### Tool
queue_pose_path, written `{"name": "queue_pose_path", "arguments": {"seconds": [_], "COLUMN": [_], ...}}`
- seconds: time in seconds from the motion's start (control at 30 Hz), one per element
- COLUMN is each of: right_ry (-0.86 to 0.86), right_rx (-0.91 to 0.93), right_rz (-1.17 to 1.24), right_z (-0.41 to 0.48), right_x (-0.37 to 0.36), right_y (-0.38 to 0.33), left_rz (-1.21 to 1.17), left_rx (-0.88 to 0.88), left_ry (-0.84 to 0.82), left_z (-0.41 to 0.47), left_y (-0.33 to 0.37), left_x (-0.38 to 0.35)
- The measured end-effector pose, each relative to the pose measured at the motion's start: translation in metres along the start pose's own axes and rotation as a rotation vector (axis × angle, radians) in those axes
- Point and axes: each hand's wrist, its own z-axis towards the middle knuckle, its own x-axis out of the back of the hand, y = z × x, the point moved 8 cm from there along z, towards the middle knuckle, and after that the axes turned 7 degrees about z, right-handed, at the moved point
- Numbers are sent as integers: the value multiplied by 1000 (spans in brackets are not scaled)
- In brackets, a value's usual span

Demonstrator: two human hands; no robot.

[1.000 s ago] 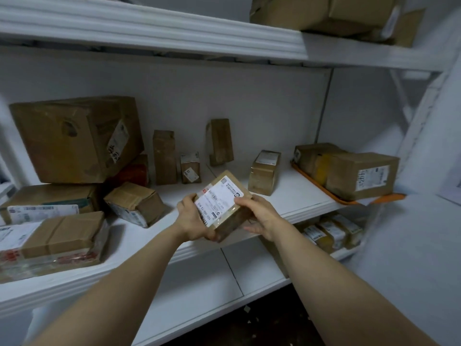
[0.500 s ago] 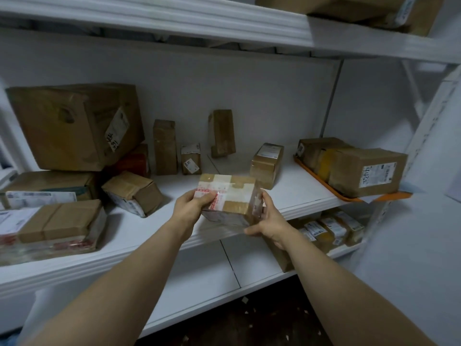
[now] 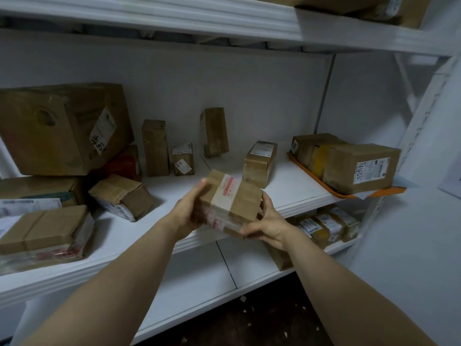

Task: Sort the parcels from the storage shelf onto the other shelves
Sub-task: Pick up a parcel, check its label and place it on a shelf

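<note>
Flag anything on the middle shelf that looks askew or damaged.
The big box at the left sits tilted on smaller parcels, with a round dent in its face. The slim parcel stands tilted by the back wall. The orange tray overhangs the shelf at its front edge.

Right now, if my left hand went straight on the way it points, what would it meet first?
Likely the white-labelled box on the shelf, just beyond the parcel that the left hand grips; depth is hard to judge.
</note>
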Motion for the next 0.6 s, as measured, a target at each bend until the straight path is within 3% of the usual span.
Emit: {"name": "queue_pose_path", "arguments": {"seconds": [0.13, 0.27, 0.4, 0.6], "right_ry": [-70, -64, 75, 129], "right_rx": [-40, -69, -19, 67], "right_rz": [-20, 220, 227, 134], "right_z": [2, 1, 1, -8], "right_x": [-2, -1, 21, 28], "right_y": [2, 6, 4, -8], "left_rz": [101, 120, 454, 605], "left_rx": [-13, -81, -185, -351], "left_ry": [16, -65, -236, -108], "left_z": [7, 14, 7, -3], "left_y": [1, 10, 14, 22], "left_x": [2, -4, -22, -33]}}
